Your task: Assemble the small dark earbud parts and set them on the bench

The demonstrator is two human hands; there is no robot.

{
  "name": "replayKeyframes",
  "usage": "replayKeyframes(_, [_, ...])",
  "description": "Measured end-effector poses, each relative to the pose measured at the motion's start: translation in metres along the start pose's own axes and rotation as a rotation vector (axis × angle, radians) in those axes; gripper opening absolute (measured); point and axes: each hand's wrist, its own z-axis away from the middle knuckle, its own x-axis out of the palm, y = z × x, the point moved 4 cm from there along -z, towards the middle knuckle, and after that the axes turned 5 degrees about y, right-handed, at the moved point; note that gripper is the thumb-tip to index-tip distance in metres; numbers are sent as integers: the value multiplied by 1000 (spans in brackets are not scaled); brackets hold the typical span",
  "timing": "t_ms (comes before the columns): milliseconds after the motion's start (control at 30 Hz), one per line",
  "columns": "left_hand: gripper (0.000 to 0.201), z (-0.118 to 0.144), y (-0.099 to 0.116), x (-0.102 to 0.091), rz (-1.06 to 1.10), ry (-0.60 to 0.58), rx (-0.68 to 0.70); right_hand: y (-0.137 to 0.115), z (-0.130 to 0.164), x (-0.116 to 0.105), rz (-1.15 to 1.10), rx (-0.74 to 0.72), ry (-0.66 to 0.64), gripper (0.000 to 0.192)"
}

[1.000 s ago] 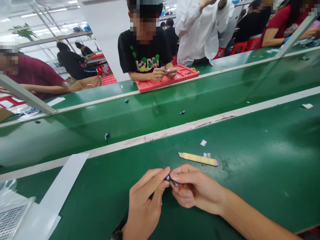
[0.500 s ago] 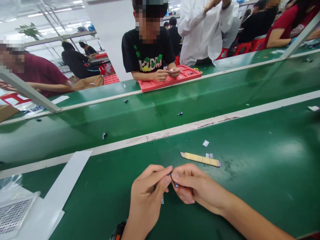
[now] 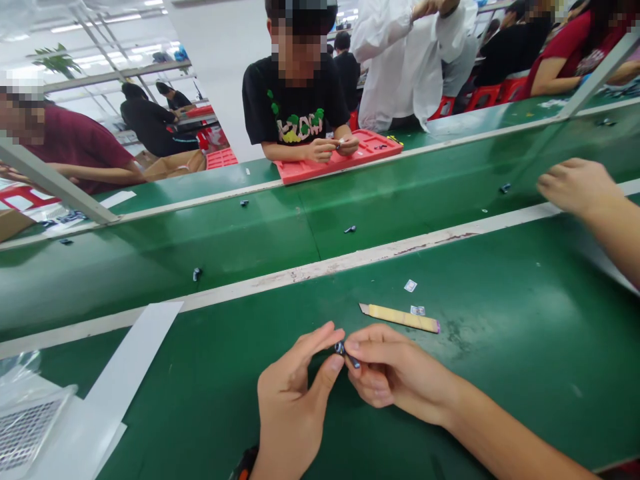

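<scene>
Both hands are meeting low in the middle of the head view, over the green worktop (image 3: 500, 347). The left hand (image 3: 293, 407) is pinching a small dark part (image 3: 345, 353) between thumb and forefinger, its other fingers loosely curled. The right hand (image 3: 395, 373) is closing thumb and forefinger on the same part from the other side. The part is being held just above the worktop, not lying on it.

The part's long axis is running from upper left to lower right, with the lower end pointing under the right thumb. Which end is its front, I cannot tell.

Bare green surface is lying open to the left, right and front of the hands. A yellow strip (image 3: 400, 318) is lying just beyond the right hand, with two small paper bits (image 3: 410, 285) near it. A white rail (image 3: 300, 273) is edging the worktop on the far side, and the belt (image 3: 200, 247) beyond it is carrying scattered dark pieces (image 3: 349, 229). A white sheet (image 3: 130, 363) is lying at the left. A co-worker's hand (image 3: 575, 187) is reaching over the rail at the right. A person opposite is working over a red tray (image 3: 300, 172).
</scene>
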Motion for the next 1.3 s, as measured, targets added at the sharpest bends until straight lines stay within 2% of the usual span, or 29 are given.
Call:
replayKeyframes(167, [20, 2, 4, 3, 110, 23, -88, 2, 0, -1, -82, 46, -37, 28])
replayKeyframes(433, [33, 0, 6, 5, 251, 21, -172, 2, 0, 2, -119, 78, -69, 28])
replayKeyframes(567, [27, -2, 1, 3, 289, -24, -192, 1, 1, 2, 5, 18, -12, 35])
replayKeyframes(700, [33, -5, -5, 0, 280, -46, -205, -2, 3, 3, 297, -157, 35, 45])
replayKeyframes(867, [13, -9, -1, -4, 121, -104, -35, -7, 6, 4, 551, -282, 68, 49])
replayKeyframes(933, [19, -9, 3, -5, 28, -140, 64, -7, 5, 3, 542, -282, 69, 48])
replayKeyframes(1067, [31, -9, 12, -6, -120, -211, 251, -2, 2, 1, 376, -207, 25, 46])
replayKeyframes(1167, [25, -11, 14, -8, -182, -182, 297, -1, 2, 1, 372, -199, 11, 45])
replayKeyframes(1300, [16, -13, 14, -8, -160, -139, 280, -5, 6, 3, 556, -263, 35, 50])
